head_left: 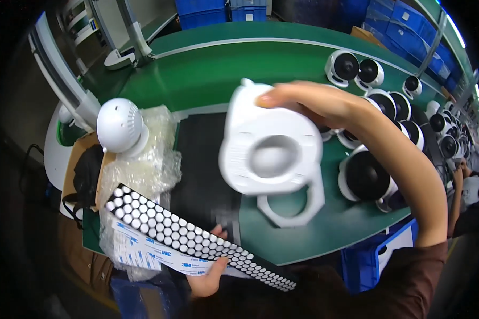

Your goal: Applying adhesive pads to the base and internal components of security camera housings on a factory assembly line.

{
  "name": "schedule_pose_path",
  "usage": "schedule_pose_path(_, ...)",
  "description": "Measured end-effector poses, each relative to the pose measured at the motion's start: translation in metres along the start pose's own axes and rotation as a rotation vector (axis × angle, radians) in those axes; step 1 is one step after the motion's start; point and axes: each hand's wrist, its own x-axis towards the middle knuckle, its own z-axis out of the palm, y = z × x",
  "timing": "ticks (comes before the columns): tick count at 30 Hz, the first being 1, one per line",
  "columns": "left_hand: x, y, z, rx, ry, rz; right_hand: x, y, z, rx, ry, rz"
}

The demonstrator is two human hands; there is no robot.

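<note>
My left hand pinches a long strip of round white stick-on pads on a black sheet, with printed backing paper along its near side. My thumb lies on top, and a fingertip shows at the far edge. My right hand grips the top of a white plastic unit, raised over the bench and slightly blurred. Its body has a round recess facing up, and a ring-shaped stand sticks out at its near end. Beneath both hands lies a black mat.
At left, a white round unit sits by clear bubble wrap and a cardboard box. Several white units with black round fronts crowd the green bench's right side. A blue bin stands at the near right; another person is at far right.
</note>
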Motion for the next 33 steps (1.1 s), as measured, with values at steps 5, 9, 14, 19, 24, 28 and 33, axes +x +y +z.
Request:
schedule_pose_path(5,0.018,0.025,0.053,0.543,-0.329,0.447,-0.056,0.059,0.012,0.021,0.060,0.158)
schedule_pose_path(9,0.008,0.000,0.077,-0.027,-0.347,0.316,-0.069,0.053,0.041,-1.045,0.407,-0.044)
schedule_pose_path(14,0.010,0.000,0.089,-0.313,-0.213,0.200,-0.071,0.074,0.038,-0.496,0.326,0.016)
schedule_pose_path(19,0.009,-0.003,0.082,-0.247,-0.113,0.299,-0.096,0.072,0.032,-0.432,0.652,-0.249)
schedule_pose_path(24,-0.005,-0.012,0.069,-0.171,0.053,0.488,-0.152,0.055,0.096,-0.384,0.564,-0.523)
schedule_pose_path(28,-0.013,-0.006,0.073,0.199,0.102,0.443,-0.156,0.069,0.123,-0.480,0.631,-0.494)
schedule_pose_path(33,-0.011,-0.008,0.081,-0.011,0.155,0.527,-0.158,0.084,0.139,-0.223,0.696,-0.427)
